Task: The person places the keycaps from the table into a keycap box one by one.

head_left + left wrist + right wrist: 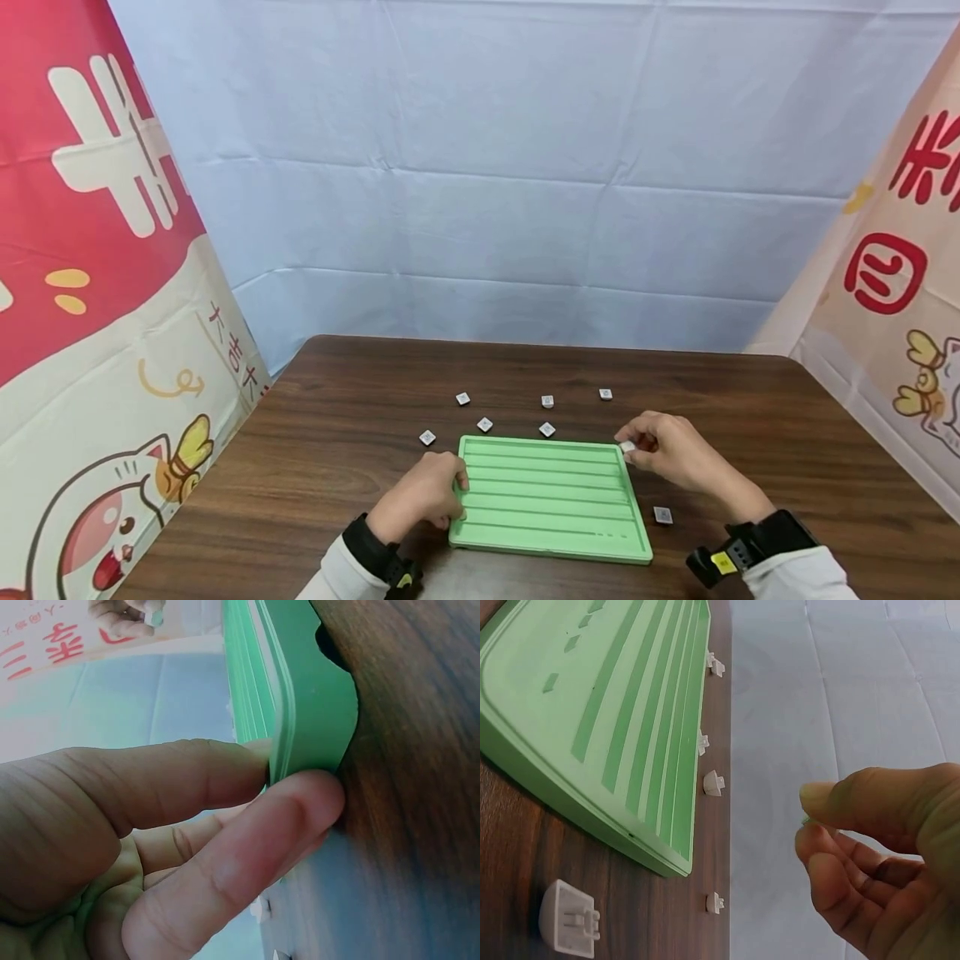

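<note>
At the frame's lower centre, your left hand pinches the tray by its left edge, seemingly to steady it, while your right hand holds a keycap between narrowed fingers near the tray's upper right corner, probably for control.

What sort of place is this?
Probably a makeshift recording booth indoors: a creased pale-blue cloth hangs behind the wood-grain table, with printed cloths on both sides.

Hung sheets behind the table suggest a makeshift booth.
</note>
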Motion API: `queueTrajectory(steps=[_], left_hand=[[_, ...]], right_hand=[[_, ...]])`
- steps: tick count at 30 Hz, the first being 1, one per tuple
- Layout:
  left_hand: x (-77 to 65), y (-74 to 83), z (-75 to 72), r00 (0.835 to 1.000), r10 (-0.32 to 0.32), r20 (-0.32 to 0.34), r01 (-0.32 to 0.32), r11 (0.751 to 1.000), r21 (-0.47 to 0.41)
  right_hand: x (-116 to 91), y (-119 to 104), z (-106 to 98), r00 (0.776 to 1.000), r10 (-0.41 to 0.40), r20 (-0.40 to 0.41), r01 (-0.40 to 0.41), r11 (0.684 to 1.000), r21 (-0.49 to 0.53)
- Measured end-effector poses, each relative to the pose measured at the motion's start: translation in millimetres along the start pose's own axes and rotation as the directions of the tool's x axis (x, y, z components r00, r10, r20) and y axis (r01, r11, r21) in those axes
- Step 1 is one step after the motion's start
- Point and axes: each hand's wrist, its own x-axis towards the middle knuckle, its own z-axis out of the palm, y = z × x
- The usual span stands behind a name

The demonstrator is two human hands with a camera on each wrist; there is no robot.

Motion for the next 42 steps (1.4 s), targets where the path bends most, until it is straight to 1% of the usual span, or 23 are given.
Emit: queueTrajectory(steps=[3,6,9,12,14,15,17,21,23,25,29,33,38,42], left_hand=[[0.3,0.2,-0.2,1.000,-0.001,-0.005,0.001,1.000,0.005],[0.4,0.2,-0.5,1.000,-0.010,-0.001,0.010,1.000,0.007],[0.4,0.7,-0.7,1.000,-0.022,0.004,0.022,1.000,0.007],[1.0,0.5,-0.6,1.000,-0.021,-0.001,0.021,1.000,0.009],[1.5,0.4,-0.8,1.000,-0.020,0.004,0.020,1.000,0.003],[1.5,0.3,-1.0,1.000,-0.017,0.007,0.017,1.000,-0.001],[1.5,0.2,-1.3,1.000,-0.017,0.017,0.017,1.000,-0.008],[1.5,0.2,-2.0,0.999,-0.024,0.027,0.024,1.000,-0.015],[1.6,0.1,-2.2,0.999,-0.028,0.028,0.028,0.999,-0.015],[1.6,0.1,-2.3,0.999,-0.030,0.029,0.030,0.999,-0.015],[1.2,0.2,-2.2,0.999,-0.028,0.031,0.029,0.999,-0.017],[0.8,0.4,-1.7,1.000,-0.024,0.019,0.024,1.000,-0.013],[0.3,0.6,-0.7,1.000,-0.017,-0.002,0.017,1.000,0.001],[0.3,0.7,-1.1,1.000,-0.021,-0.004,0.021,1.000,0.005]], right_hand=[[1,-1,1,1.000,0.001,-0.005,-0.001,1.000,0.005],[2,0,2,1.000,-0.009,0.008,0.009,1.000,0.021],[2,1,3,0.999,-0.039,0.023,0.038,0.999,0.040],[2,2,3,0.997,-0.080,0.015,0.079,0.996,0.034],[2,2,3,0.996,-0.089,0.015,0.089,0.995,0.037],[2,2,3,0.996,-0.087,0.022,0.085,0.995,0.050],[3,2,3,0.996,-0.068,0.053,0.062,0.992,0.114],[6,1,6,0.993,-0.027,0.113,-0.002,0.968,0.250],[8,1,8,0.993,-0.015,0.119,-0.019,0.961,0.274],[8,0,10,0.993,-0.003,0.116,-0.029,0.961,0.273],[9,-1,14,0.996,0.014,0.092,-0.035,0.974,0.225],[11,-4,18,0.997,0.026,0.074,-0.040,0.982,0.184],[14,-5,24,0.996,0.030,0.078,-0.044,0.982,0.185],[17,-6,27,0.997,0.011,0.074,-0.023,0.984,0.174]])
